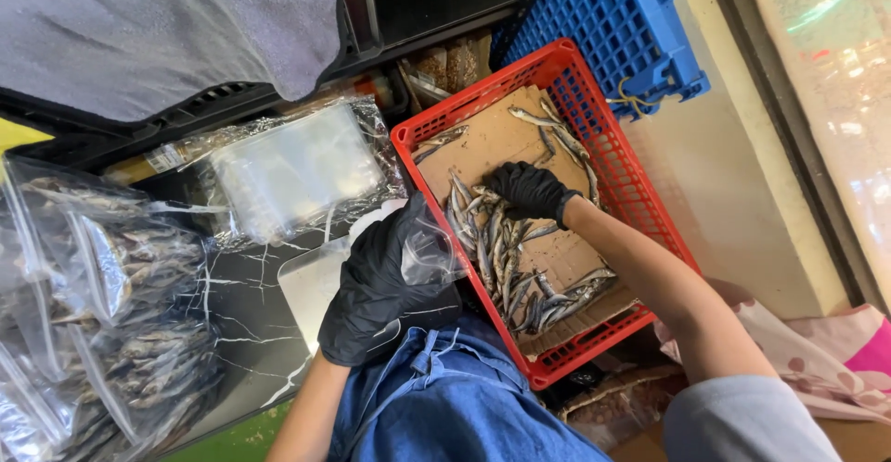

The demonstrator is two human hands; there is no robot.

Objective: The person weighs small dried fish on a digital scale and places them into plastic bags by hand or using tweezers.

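Observation:
My left hand (385,286), in a black glove, holds a small clear plastic bag (429,244) open beside the red crate. My right hand (527,190), also gloved in black, reaches into the red plastic crate (620,183) and rests on a pile of small dried silver fish (506,258). The fish lie on a sheet of brown cardboard (492,142) lining the crate. Whether the right fingers have closed on any fish is hidden under the hand.
Filled clear bags of dried fish (111,332) are stacked at the left. A pack of clear bags (297,169) lies on the dark marbled surface (246,304). A blue crate (613,26) stands behind the red one. A grey cloth (158,26) covers the top left.

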